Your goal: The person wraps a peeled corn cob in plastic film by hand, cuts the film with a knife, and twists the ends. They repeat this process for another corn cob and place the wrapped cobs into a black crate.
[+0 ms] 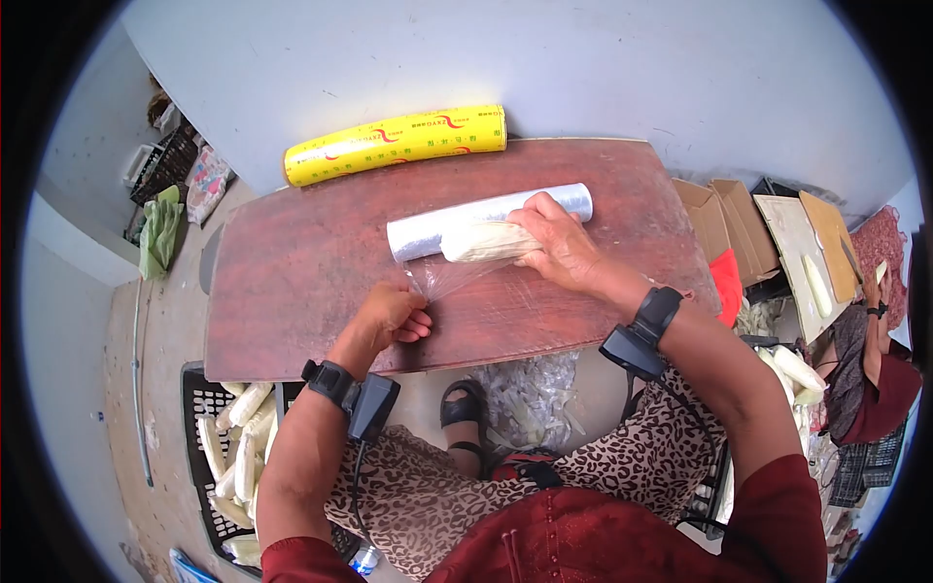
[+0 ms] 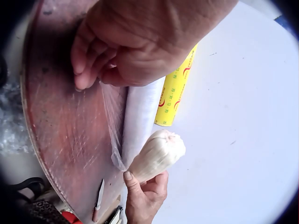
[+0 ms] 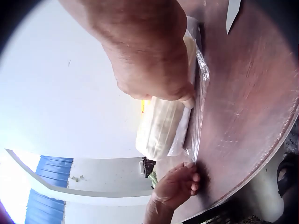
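A pale husked ear, apparently corn [image 1: 481, 242], is gripped at one end by my right hand [image 1: 564, 245], just over the clear film roll [image 1: 413, 236]. From that roll a thin sheet of film [image 1: 449, 279] stretches toward me. My left hand [image 1: 391, 313] pinches the sheet's edge near the front of the table, fingers curled. In the left wrist view the ear [image 2: 156, 154] points its rounded end up, thumb and fingers of the right hand [image 2: 145, 196] round its narrow end. The right wrist view shows the left hand [image 3: 176, 186] at the film's corner.
A yellow printed roll [image 1: 394, 146] lies along the back edge of the brown table [image 1: 292, 262]. A knife [image 2: 99, 198] rests on the tabletop. Crates of pale ears [image 1: 238, 457] stand below left and right. Cardboard boxes [image 1: 743, 228] and another person [image 1: 875, 369] are at the right.
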A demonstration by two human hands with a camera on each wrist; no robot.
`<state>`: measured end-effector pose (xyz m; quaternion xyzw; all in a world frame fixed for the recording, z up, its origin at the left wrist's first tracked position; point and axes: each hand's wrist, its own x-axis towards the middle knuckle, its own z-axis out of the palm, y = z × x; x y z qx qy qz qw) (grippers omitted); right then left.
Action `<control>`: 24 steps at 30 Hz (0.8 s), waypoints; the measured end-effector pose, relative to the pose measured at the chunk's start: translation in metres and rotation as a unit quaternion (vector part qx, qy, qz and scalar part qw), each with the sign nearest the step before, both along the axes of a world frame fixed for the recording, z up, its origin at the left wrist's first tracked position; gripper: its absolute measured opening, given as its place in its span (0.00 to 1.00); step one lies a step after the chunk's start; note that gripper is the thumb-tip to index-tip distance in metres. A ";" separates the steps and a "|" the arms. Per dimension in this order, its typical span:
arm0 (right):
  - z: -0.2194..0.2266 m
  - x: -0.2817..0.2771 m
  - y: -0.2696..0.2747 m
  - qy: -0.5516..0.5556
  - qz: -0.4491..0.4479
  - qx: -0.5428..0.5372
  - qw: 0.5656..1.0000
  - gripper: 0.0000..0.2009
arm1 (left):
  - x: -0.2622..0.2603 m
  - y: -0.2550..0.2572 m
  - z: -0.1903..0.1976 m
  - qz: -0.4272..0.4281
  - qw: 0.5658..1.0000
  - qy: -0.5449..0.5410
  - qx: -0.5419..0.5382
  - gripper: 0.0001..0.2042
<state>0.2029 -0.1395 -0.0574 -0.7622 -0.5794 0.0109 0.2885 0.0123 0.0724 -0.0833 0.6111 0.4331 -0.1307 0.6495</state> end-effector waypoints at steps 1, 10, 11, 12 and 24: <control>-0.003 -0.004 0.002 -0.018 -0.009 0.000 1.000 0.21 | 0.000 0.000 0.000 -0.001 1.000 0.000 0.002 0.04; -0.032 -0.008 0.018 -0.161 0.028 -0.050 0.985 0.18 | -0.003 0.001 0.000 -0.004 1.000 -0.006 -0.004 0.05; -0.029 -0.007 0.017 -0.164 0.038 -0.050 0.985 0.15 | -0.003 0.001 0.000 -0.004 1.000 -0.007 -0.005 0.05; -0.030 -0.006 0.016 -0.175 0.044 -0.043 0.983 0.14 | -0.003 0.001 0.000 -0.003 1.000 -0.007 -0.006 0.05; -0.026 -0.010 0.012 -0.193 0.039 -0.076 0.977 0.12 | -0.004 0.002 0.007 -0.027 0.999 0.009 -0.018 0.05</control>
